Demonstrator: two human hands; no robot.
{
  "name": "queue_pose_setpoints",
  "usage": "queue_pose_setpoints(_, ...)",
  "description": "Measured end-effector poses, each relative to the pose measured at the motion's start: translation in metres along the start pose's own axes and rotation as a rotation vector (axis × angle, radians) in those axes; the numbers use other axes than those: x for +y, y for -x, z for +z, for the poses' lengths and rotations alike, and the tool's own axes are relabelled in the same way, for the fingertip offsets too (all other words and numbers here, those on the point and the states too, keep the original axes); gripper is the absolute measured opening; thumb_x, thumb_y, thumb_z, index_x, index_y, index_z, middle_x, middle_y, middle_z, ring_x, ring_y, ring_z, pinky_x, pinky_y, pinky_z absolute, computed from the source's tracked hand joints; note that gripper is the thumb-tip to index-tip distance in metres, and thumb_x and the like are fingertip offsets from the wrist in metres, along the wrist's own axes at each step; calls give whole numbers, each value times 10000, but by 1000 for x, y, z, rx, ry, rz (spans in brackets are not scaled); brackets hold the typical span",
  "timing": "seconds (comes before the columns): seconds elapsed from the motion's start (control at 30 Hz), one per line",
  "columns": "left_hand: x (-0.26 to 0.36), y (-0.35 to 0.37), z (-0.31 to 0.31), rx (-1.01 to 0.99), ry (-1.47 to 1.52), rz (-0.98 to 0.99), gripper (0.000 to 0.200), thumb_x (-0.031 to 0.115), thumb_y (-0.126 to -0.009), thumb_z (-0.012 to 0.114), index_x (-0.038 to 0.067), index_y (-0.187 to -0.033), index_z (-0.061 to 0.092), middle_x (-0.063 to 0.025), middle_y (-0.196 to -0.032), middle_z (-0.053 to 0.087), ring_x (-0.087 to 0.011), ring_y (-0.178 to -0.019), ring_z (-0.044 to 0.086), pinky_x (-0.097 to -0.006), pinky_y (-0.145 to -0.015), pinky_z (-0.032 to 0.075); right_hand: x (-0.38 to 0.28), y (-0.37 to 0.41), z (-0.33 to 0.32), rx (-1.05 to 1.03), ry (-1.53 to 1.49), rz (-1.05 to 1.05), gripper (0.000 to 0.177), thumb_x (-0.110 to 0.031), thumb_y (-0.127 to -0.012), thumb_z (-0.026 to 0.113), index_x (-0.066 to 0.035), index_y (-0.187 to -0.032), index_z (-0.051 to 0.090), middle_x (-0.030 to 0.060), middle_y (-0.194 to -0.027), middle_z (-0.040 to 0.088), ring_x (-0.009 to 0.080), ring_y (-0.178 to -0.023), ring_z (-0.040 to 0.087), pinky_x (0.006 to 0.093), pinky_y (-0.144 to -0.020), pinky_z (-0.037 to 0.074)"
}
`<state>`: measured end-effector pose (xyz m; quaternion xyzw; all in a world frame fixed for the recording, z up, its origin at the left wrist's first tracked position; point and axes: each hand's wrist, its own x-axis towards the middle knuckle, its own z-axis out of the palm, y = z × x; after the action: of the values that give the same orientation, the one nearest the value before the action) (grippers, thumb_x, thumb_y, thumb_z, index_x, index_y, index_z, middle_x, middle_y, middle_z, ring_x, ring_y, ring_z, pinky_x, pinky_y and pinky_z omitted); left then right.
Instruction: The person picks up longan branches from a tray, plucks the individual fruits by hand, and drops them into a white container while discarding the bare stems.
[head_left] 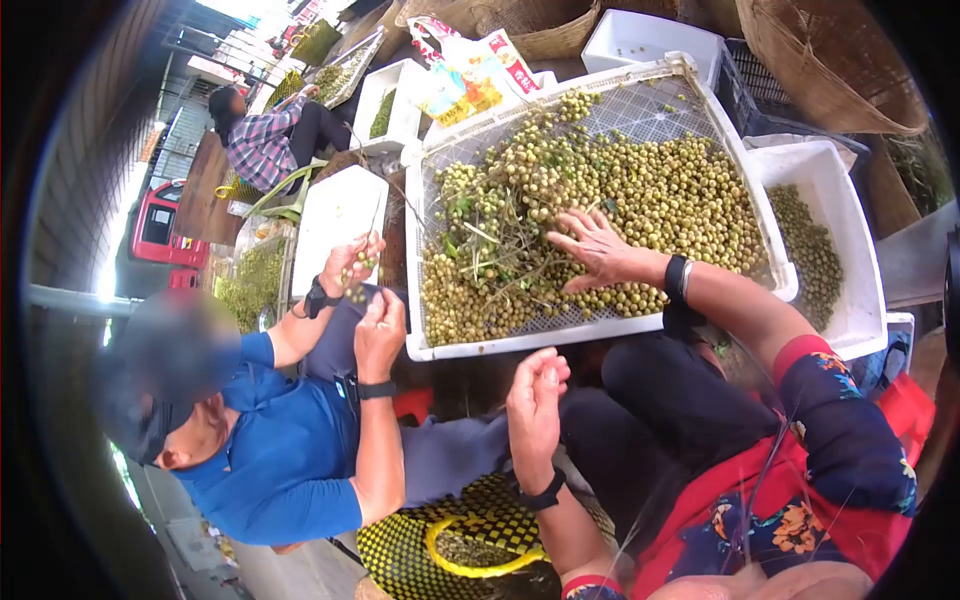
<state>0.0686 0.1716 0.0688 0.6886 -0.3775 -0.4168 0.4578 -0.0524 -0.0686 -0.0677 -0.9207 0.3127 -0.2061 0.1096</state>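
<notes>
My right hand (598,250) lies with fingers spread over small round yellow-brown fruits (680,185) in a large white mesh-bottomed tray (545,343). Beside its fingertips is a heap of twigs and green leaves (490,240) mixed with fruits. My left hand (535,405) is raised in front of the tray's near edge, above my lap, its fingers curled and pressed together. Whatever it may hold is hidden. Both my wrists carry dark bands.
A person in a blue shirt (290,440) sits at left, handling a small fruit sprig (355,272). At right stands a white bin (865,290) of smaller fruits. A yellow-black woven basket (400,560) is below; wicker baskets (830,70) and another person (265,150) are behind.
</notes>
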Motion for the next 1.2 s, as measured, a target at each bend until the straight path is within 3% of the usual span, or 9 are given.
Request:
queue_pose_setpoints(0.1, -6, 8, -1, 31, -2, -46, 239, 138, -1005, 498, -4, -1180, 578, -90, -1037, 649, -153, -938, 633, -291, -824, 521, 16, -32, -9, 99, -241, 163, 550, -411, -878, 642, -117, -1308, 466, 199, -1271, 453, 371, -1199, 428, 508, -1008, 338)
queue_pose_setpoints(0.2, -28, 34, -5, 141, 58, -34, 181, 75, -986, 525, -26, -1118, 597, -83, -1009, 656, -139, -953, 622, -295, -887, 501, 37, -67, -20, 154, -96, 252, 583, -434, -855, 648, -111, -1299, 453, 184, -1172, 485, 347, -1083, 472, 488, -924, 363)
queue_pose_setpoints(0.33, -41, 61, -18, 327, 227, -31, 149, 57, -977, 526, -24, -1076, 601, -97, -1023, 647, -168, -987, 618, -321, -927, 497, 35, -106, -15, -89, -136, 274, 720, -542, -805, 672, -176, -1370, 417, 242, -1194, 461, 396, -1089, 494, 520, -872, 429)
queue_pose_setpoints(0.43, -44, 65, -27, 352, 357, -137, 156, 85, -987, 512, -9, -1082, 592, -96, -1009, 648, -179, -966, 629, -327, -915, 506, 35, -120, 17, -60, -145, 454, 647, -356, -796, 730, -234, -1353, 424, 253, -1212, 431, 422, -1082, 496, 516, -893, 451)
queue_pose_setpoints(0.67, -54, 69, -26, 341, 375, -198, 185, 135, -1004, 490, 0, -1095, 577, -87, -982, 647, -184, -926, 637, -333, -887, 517, 67, -118, 8, -71, -328, 424, 510, -50, -751, 709, -167, -1199, 495, 195, -1151, 439, 382, -1059, 519, 454, -910, 475)
queue_pose_setpoints(0.8, -51, 67, -26, 344, 393, -203, 173, 102, -996, 496, -10, -1078, 598, -83, -974, 655, -161, -913, 631, -313, -867, 514, 84, -112, -27, -53, -288, 270, 330, -74, -716, 701, -105, -1026, 593, 114, -883, 568, 294, -906, 528, 423, -826, 460)
queue_pose_setpoints(1.0, -55, 65, -22, 315, 320, -170, 170, 133, -1002, 495, 8, -1068, 592, -67, -957, 644, -162, -908, 630, -322, -860, 519, 98, -95, -132, -38, -485, 164, 287, -30, -700, 669, -59, -974, 587, 39, -742, 614, 127, -661, 577, 303, -601, 485)
queue_pose_setpoints(1.17, -51, 52, -12, 307, 270, -114, 167, 108, -998, 494, -3, -1064, 601, -55, -948, 637, -137, -899, 615, -290, -846, 509, 86, -40, -183, 163, -347, -139, 337, -47, -719, 634, -46, -1049, 566, 18, -768, 577, 126, -645, 542, 310, -591, 462)
queue_pose_setpoints(1.2, -44, 47, -8, 297, 256, -73, 181, 105, -998, 491, -10, -1087, 600, -61, -968, 640, -137, -908, 617, -281, -835, 511, 81, -23, -186, 74, -462, -26, 336, -41, -731, 627, -44, -1061, 561, 19, -836, 613, 130, -644, 561, 299, -584, 467)
